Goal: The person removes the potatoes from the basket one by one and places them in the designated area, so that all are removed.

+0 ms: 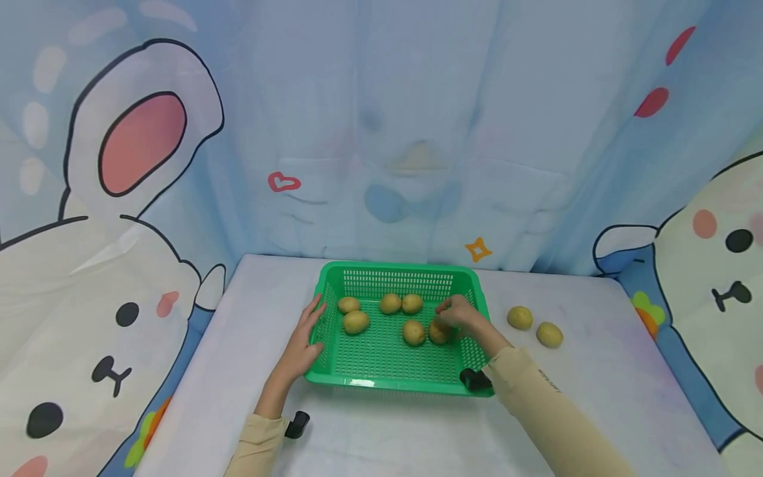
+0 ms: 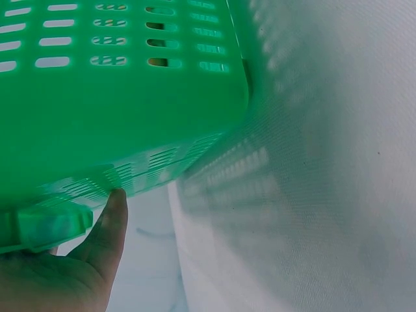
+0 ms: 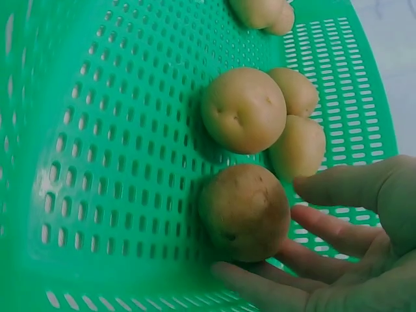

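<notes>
A green plastic basket [image 1: 393,385] with perforated walls stands on the table, several potatoes inside it. My left hand [image 1: 304,348] is at its left rim, fingers fairly straight and spread; in the left wrist view one finger [image 2: 112,224] extends beside the outer wall. My right hand [image 1: 457,313] reaches into the basket's right part, its fingers spread around the near side of a brownish potato [image 3: 246,213] that sits on the basket floor. Beside that one lies a paler potato [image 3: 244,110]. Two more potatoes, a potato [image 1: 390,303] and its neighbour [image 1: 412,303], lie further back.
Right of the basket, two potatoes, one [image 1: 520,317] nearer the basket and one [image 1: 550,334] further right, lie on the white tabletop [image 1: 596,397]. A blue cartoon curtain [image 1: 417,99] hangs behind. Two other potatoes [image 1: 356,322] lie in the basket's left part.
</notes>
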The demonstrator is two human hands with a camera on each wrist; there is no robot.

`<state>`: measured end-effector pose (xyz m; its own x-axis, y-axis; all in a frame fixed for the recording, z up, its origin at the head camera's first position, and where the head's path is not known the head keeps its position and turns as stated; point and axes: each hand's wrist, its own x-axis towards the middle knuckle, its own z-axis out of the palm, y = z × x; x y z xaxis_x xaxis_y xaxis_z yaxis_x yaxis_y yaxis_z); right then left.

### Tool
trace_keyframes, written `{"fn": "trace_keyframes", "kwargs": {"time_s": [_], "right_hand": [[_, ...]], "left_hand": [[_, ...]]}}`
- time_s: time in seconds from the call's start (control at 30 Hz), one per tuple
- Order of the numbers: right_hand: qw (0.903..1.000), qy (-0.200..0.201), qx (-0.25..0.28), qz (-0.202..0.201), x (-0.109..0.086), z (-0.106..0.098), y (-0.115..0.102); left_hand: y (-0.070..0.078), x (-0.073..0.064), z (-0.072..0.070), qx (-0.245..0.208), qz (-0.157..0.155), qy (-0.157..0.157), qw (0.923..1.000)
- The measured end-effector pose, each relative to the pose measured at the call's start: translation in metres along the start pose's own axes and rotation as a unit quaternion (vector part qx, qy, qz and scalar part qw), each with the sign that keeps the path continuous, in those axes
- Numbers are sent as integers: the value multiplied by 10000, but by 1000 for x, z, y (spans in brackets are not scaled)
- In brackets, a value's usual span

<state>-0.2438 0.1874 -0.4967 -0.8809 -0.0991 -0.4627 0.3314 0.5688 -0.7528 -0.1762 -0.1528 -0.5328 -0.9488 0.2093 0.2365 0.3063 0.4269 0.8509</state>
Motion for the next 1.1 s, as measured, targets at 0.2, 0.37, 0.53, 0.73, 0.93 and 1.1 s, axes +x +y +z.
{"fn": "trace_keyframes", "kwargs": {"time_s": [0.2, 0.37, 0.53, 0.73, 0.93, 1.1], "right_hand": [[9999, 93, -76, 60, 5, 3, 2], [9996, 156, -241, -23, 6, 4, 2], [9991, 269, -327, -77, 7, 5, 1], [9983, 411, -403, -90, 5, 5, 0], [9975, 444, -361, -411, -3, -4, -13], [9976, 369, -279, -514, -13, -17, -25]], "left_hand": [[0, 0, 0, -18, 8, -3, 10000], [-1, 0, 0, -23, 15, 9, 10000], [-4, 0, 1, -57, 14, 36, 10000], [-2, 1, 2, -77, 13, -6, 10000], [0, 2, 0, 26, -11, -12, 10000], [-2, 1, -1, 63, 55, -16, 10000]]}}
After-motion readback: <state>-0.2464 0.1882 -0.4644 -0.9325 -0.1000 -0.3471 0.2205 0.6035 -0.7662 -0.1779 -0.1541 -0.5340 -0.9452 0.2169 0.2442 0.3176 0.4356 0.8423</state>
